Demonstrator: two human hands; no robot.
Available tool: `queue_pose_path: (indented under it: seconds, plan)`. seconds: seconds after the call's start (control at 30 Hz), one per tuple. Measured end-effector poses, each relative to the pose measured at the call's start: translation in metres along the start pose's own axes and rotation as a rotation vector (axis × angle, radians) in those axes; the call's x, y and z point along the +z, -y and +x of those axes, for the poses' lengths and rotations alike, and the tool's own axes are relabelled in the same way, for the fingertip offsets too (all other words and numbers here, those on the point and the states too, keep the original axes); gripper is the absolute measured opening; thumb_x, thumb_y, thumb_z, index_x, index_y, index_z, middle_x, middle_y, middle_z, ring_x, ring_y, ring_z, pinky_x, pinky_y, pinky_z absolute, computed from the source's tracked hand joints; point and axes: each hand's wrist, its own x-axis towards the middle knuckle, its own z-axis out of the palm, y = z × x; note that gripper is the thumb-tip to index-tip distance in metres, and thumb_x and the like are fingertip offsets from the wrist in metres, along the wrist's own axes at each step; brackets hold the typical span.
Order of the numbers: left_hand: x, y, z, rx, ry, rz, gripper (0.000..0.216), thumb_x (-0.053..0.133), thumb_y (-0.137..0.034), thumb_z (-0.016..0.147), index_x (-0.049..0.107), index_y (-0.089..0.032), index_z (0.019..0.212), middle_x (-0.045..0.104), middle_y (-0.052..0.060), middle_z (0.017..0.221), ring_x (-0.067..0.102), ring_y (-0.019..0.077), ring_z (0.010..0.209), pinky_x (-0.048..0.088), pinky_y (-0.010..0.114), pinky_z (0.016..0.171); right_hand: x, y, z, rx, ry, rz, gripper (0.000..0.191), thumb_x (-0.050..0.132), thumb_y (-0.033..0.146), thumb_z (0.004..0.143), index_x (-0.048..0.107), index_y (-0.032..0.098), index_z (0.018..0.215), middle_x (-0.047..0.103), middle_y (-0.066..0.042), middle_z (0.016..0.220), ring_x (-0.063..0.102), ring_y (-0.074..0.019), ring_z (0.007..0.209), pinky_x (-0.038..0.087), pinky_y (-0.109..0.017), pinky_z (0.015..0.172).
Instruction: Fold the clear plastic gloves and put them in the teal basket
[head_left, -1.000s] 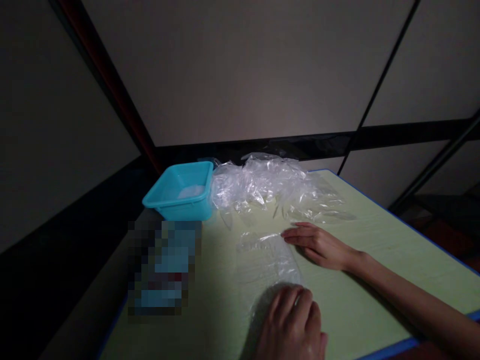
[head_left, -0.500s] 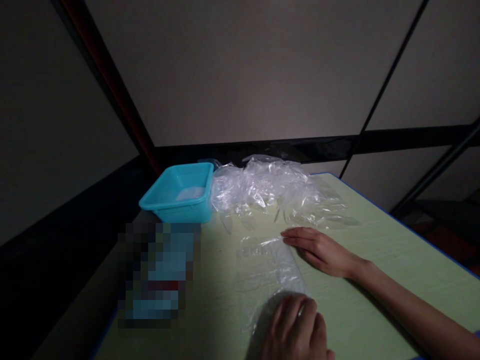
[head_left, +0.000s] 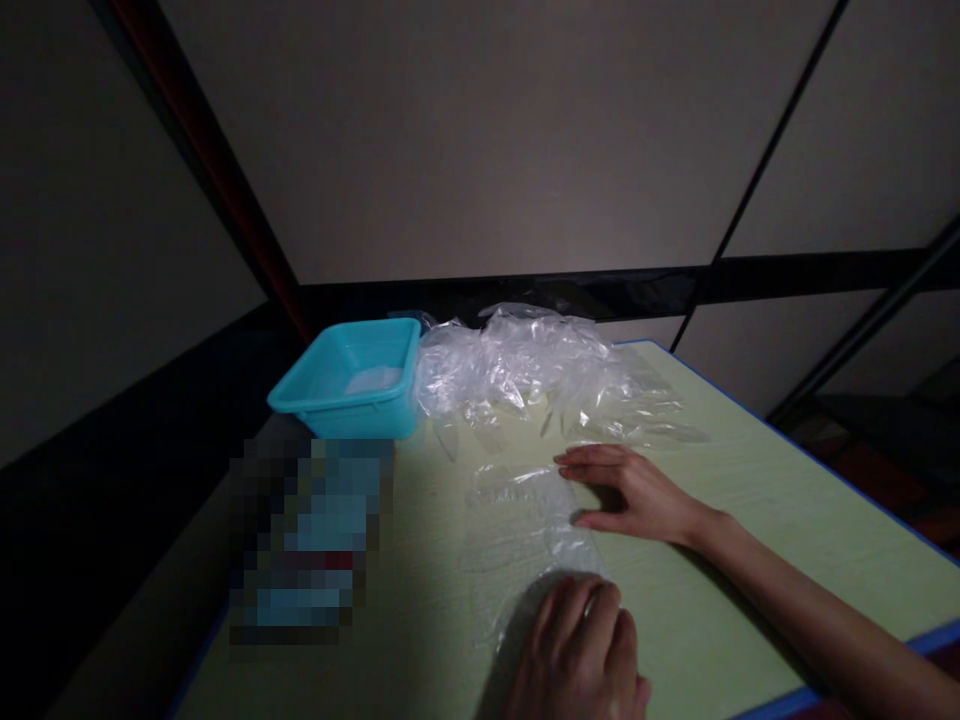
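Note:
A clear, flat plastic bag (head_left: 510, 540) lies spread on the table in front of me. My left hand (head_left: 581, 650) rests at its near right corner with the fingers curled down on it; the fingertips are hidden. Along the bag's far right edge lies my right hand (head_left: 637, 495), palm down. Its fingers stretch to the left and touch the bag's far corner, while the thumb is spread apart near the side edge.
A heap of crumpled clear plastic bags (head_left: 517, 360) sits at the back of the pale green table (head_left: 750, 560). To its left stands a turquoise basin (head_left: 360, 410) with something whitish inside. A pixelated item (head_left: 322, 540) lies in front of the basin. Behind rises a panelled wall (head_left: 487, 150).
My right thumb has moved away from the fingers, so the hand is spread wider. My left hand stays at the bag's near corner. The whole view has shifted slightly.

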Motion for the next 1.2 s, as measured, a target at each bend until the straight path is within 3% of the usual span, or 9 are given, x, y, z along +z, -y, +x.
queue_pose_path:
  seconds: [0.27, 0.43, 0.6, 0.77, 1.0, 1.2]
  plan:
    - [-0.010, -0.003, 0.005, -0.041, 0.080, -0.027, 0.022, 0.060, -0.026, 0.075, 0.060, -0.012, 0.093, 0.063, 0.008, 0.101, 0.058, 0.0243, 0.095, 0.052, 0.039, 0.083, -0.002, -0.001, -0.004, -0.021, 0.040, 0.022, 0.064, 0.061, 0.053, 0.072, 0.049, 0.017, 0.124, 0.051, -0.012, 0.127, 0.045, -0.0264, 0.117, 0.037, -0.046, 0.096]
    - [-0.031, -0.004, 0.002, -0.065, 0.114, -0.087, 0.031, 0.055, -0.022, 0.078, 0.056, -0.016, 0.109, 0.055, 0.008, 0.120, 0.052, 0.0252, 0.109, 0.047, 0.041, 0.090, -0.010, -0.001, -0.011, -0.098, -0.060, 0.106, 0.042, 0.054, 0.038, 0.084, 0.050, 0.019, 0.121, 0.051, -0.010, 0.126, 0.047, -0.0215, 0.114, 0.042, -0.041, 0.092]
    - [-0.062, 0.026, -0.024, -0.238, 0.032, -0.124, 0.032, 0.046, -0.013, 0.081, 0.055, -0.018, 0.111, 0.060, 0.006, 0.114, 0.054, 0.0193, 0.106, 0.047, 0.037, 0.091, -0.024, 0.020, -0.039, -0.192, -0.019, -0.039, 0.023, 0.051, 0.029, 0.087, 0.059, 0.019, 0.106, 0.061, -0.008, 0.108, 0.055, -0.0183, 0.100, 0.047, -0.036, 0.083]
    - [-0.078, 0.057, -0.043, -0.440, 0.012, -0.076, 0.030, 0.043, -0.020, 0.085, 0.054, -0.021, 0.113, 0.061, 0.005, 0.112, 0.057, 0.0195, 0.104, 0.048, 0.038, 0.089, -0.028, 0.049, -0.060, -0.315, 0.022, -0.232, 0.019, 0.044, 0.021, 0.091, 0.062, 0.017, 0.097, 0.067, -0.005, 0.091, 0.059, -0.0158, 0.082, 0.048, -0.031, 0.067]
    - [-0.074, 0.056, -0.041, -0.353, 0.066, 0.007, 0.037, 0.043, -0.014, 0.083, 0.047, -0.017, 0.120, 0.058, 0.008, 0.117, 0.053, 0.0197, 0.109, 0.044, 0.039, 0.094, -0.023, 0.062, -0.062, -0.470, 0.043, -0.329, 0.026, 0.037, 0.013, 0.091, 0.062, 0.020, 0.095, 0.067, -0.005, 0.085, 0.059, -0.0147, 0.076, 0.046, -0.030, 0.066]
    - [-0.071, 0.055, -0.042, -0.324, 0.067, 0.054, 0.037, 0.043, -0.013, 0.082, 0.045, -0.017, 0.120, 0.058, 0.008, 0.117, 0.052, 0.0200, 0.110, 0.045, 0.039, 0.093, -0.023, 0.068, -0.057, -0.548, 0.024, -0.403, 0.028, 0.035, 0.011, 0.090, 0.062, 0.014, 0.084, 0.066, -0.006, 0.078, 0.059, -0.0155, 0.069, 0.046, -0.030, 0.059]
